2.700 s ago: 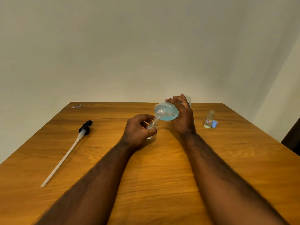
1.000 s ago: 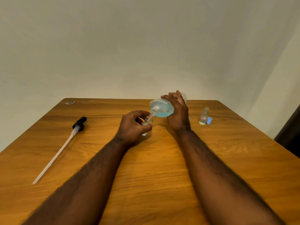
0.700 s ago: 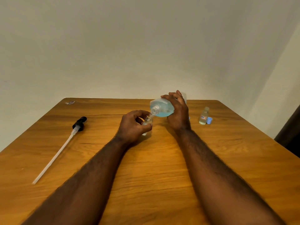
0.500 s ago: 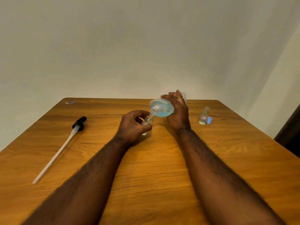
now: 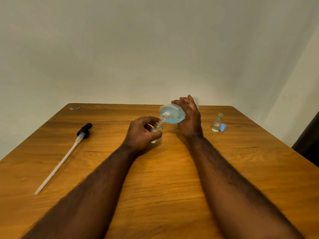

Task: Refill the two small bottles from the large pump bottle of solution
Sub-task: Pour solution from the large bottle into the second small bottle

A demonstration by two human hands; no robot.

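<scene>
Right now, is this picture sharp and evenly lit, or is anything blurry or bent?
Head view: soft, warm light with no hard glare; faint shadows under the left hand and right hand. The table edges splay outward from wide-angle distortion. The forearms near the camera look soft, and the label on the small bottle at right is too small to read.

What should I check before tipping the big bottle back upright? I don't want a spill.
1. Big bottle neck over the small bottle mouth: ok.
2. Left hand grips the small bottle: ok.
3. Right hand holds the big bottle firmly: ok.
4. Fill level in the small bottle: cannot tell, fingers hide it.
5. Second small bottle uncapped, blue cap beside it: ok.
6. Table dry below the pour: cannot tell.
</scene>
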